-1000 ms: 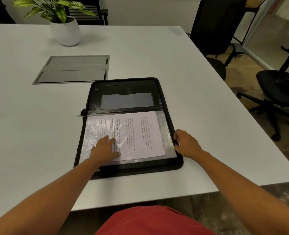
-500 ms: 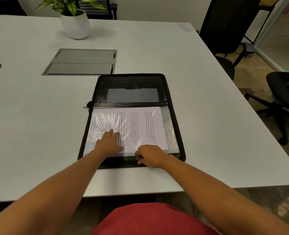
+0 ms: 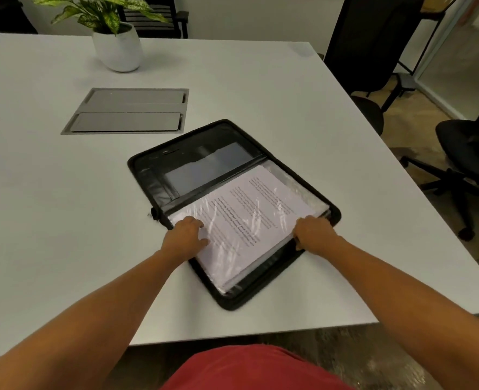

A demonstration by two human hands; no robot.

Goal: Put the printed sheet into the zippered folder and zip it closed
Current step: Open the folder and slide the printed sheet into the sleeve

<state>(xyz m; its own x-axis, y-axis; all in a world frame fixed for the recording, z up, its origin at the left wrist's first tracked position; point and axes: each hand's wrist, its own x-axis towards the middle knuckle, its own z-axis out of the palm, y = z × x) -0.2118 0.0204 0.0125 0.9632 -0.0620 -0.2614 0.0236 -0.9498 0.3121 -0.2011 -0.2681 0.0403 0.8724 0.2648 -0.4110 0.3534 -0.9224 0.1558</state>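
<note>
A black zippered folder (image 3: 193, 153) lies open on the white table (image 3: 64, 220), turned at an angle. The printed sheet (image 3: 255, 209) lies in its near half under a clear plastic sleeve, on a stack of sleeves. My left hand (image 3: 183, 239) rests flat on the sheet's left part, near the folder's spine. My right hand (image 3: 314, 233) grips the right edge of the sleeve stack and folder with curled fingers. The far half shows a dark inner pocket. A zipper pull (image 3: 154, 214) sticks out at the spine's left end.
A potted plant in a white pot (image 3: 117, 46) stands at the back. A grey cable hatch (image 3: 128, 111) is set in the table behind the folder. Black office chairs (image 3: 469, 164) stand on the floor to the right. The table's near edge runs just before my red shirt.
The folder has turned counterclockwise on the table. My right hand moved from the folder's near edge to its right edge. My left hand stays on the sheet.
</note>
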